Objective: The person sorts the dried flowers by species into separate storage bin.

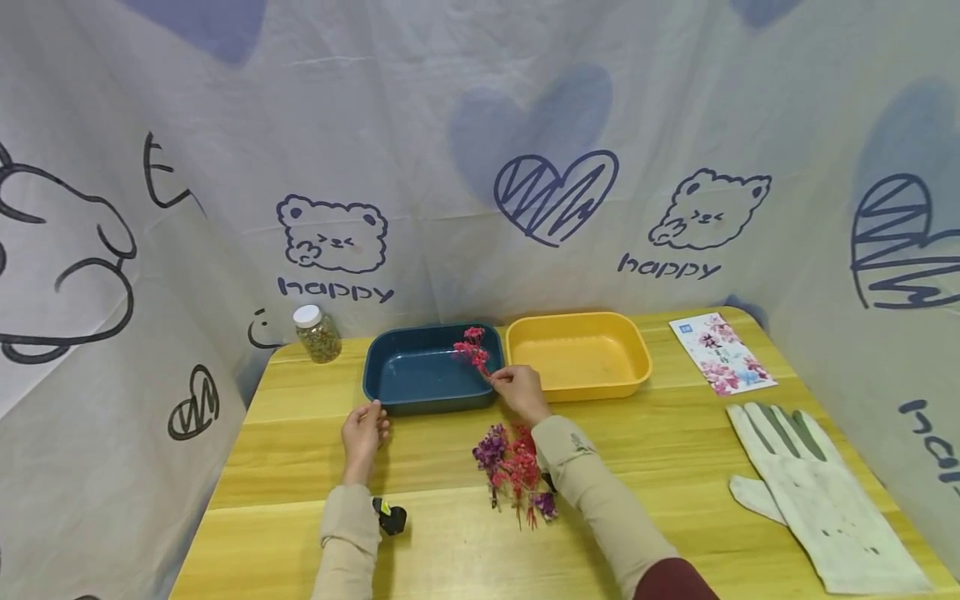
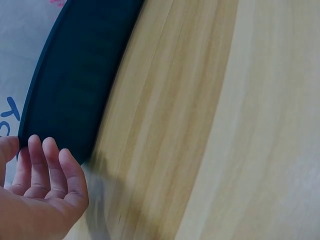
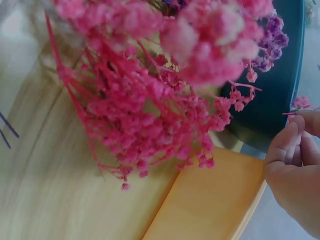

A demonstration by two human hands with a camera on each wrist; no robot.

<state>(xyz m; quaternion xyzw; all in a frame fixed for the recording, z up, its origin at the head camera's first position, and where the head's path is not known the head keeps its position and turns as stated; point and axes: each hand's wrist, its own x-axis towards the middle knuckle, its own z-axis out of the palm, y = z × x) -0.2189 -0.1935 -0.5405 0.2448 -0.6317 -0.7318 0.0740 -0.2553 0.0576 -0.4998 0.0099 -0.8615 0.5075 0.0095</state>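
- Pinching the stem of a red sprig (image 1: 474, 346) between thumb and fingertips, the right hand (image 1: 520, 393) sits between three and four o'clock from the middle of the dark blue tray (image 1: 427, 375).
- The sprig's blossoms point toward half past ten from that hand and appear over the right end of the tray; its height above the floor of the tray cannot be told.
- At the tray's eight o'clock corner, the left hand (image 1: 363, 433) pinches the rim, thumb on one side and index finger on the other, its remaining fingers bent.
- A loose bunch of flowers (image 1: 517, 468), red and purple with thin stems, lies on the wooden desk (image 1: 285, 467) at six o'clock from the right hand, partly hidden by the right sleeve (image 1: 600, 500).
- From that bunch, the yellow tray (image 1: 581, 354) stands at one o'clock, just beside the blue one, with its inside bare.
- A printed floral card (image 1: 723, 354) lies flat at two o'clock from the bunch.
- Toward three o'clock, well apart, rests a white glove (image 1: 847, 517) with grey-green stripes along its fingers.
- At ten o'clock, a clear jar (image 1: 320, 340) with a white lid stands upright, filled with small greenish-brown bits.
- Pale cloth (image 1: 435, 167) with hearts, bears and "happy" hangs at twelve o'clock, behind the desk.
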